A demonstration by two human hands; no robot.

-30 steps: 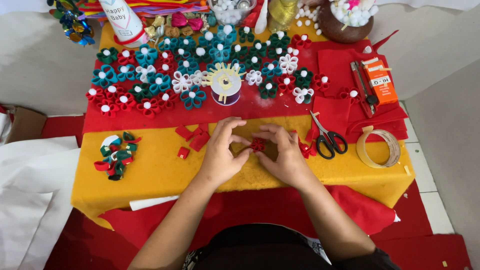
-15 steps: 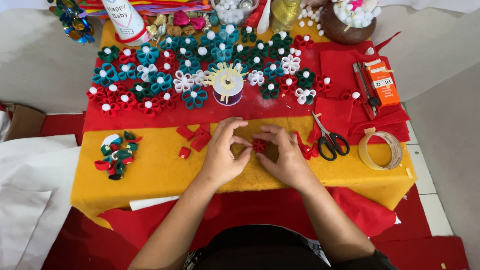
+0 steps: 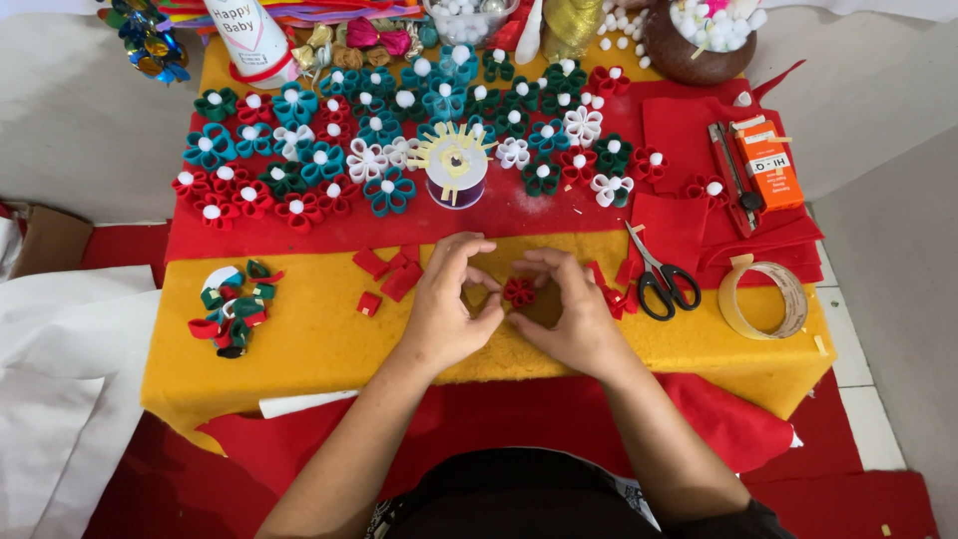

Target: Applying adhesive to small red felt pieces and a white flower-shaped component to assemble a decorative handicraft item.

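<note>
Unmoved hands (image 3: 514, 309) around red flower (image 3: 518, 291)

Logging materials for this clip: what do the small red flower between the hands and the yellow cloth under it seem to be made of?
The small red flower, pinched between the left hand and right hand, looks like matte felt or foam strips looped into petals; the dull, unfrayed edges leave it open. The yellow cloth seems to be felt: flat, fuzzy, no visible weave or shine.

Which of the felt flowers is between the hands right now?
The small red flower, pinched between both hands' fingertips on the yellow felt. It has no white pom-pom centre, unlike the finished flowers laid out behind.
</note>
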